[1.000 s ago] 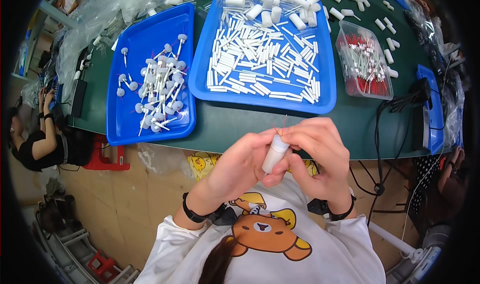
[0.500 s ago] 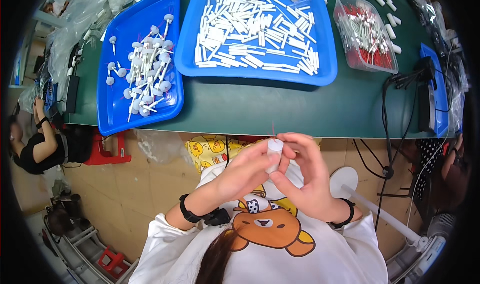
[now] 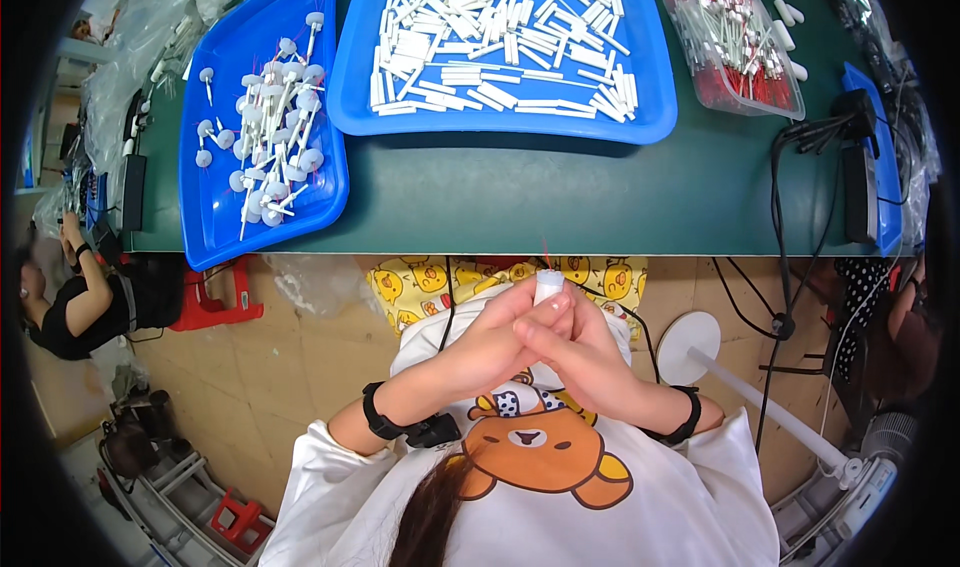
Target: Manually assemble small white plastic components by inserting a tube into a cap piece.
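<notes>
A small white cylinder [image 3: 549, 283] with a thin red wire rising from its top stands between my hands, just short of the table's near edge. My left hand [image 3: 507, 329] is wrapped round it from the left. My right hand [image 3: 588, 345] is closed round it from the other side, its thumb across my left fingers. The cylinder's lower part is hidden by the fingers. Beyond my hands, a blue tray [image 3: 500, 127] holds many short white tubes [image 3: 475, 75]. A second blue tray [image 3: 205, 237] at the left holds white sticks with round pale heads [image 3: 290, 117].
At the far right of the green table [image 3: 450, 197] stands a clear plastic box [image 3: 790, 109] of red-and-white wired parts. Black cables [image 3: 778, 207] hang over the right edge. A white round-based stand [image 3: 688, 347] is on the right. Another person [image 3: 85, 292] is at far left.
My right hand has closed in from a looser, spread pose and now wraps the cylinder together with my left hand. The trays and table appear shifted slightly up and left in view.
</notes>
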A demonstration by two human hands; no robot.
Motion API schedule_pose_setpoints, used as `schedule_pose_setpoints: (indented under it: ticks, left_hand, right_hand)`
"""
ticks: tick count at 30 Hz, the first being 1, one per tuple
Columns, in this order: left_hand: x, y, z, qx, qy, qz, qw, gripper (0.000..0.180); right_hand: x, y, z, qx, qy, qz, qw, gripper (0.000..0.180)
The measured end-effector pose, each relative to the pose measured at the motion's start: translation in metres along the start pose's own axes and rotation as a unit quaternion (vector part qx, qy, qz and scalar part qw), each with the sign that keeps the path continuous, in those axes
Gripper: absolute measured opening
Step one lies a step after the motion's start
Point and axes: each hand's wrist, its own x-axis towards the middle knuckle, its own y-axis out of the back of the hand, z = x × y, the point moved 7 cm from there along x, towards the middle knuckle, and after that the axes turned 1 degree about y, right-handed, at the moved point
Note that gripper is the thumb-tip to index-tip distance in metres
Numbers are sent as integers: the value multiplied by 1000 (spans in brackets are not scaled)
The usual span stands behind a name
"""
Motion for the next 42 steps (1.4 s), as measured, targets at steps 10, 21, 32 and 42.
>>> schedule_pose_setpoints:
  ticks: [10,21,32,42]
  left_hand:
    - [12,15,-2,38,32,37,998,30]
    - [2,22,7,44,122,120,984,30]
    - [20,14,-20,30,-151,136,979,25]
    - [10,9,-4,-47,-105,-48,992,26]
  right_hand:
    - [20,-2,4,101,53,77,990,35]
    - [27,-3,8,130,16,100,986,31]
    - [34,23,-25,-132,18,11,991,37]
    - [21,13,-16,-88,25,10,996,54]
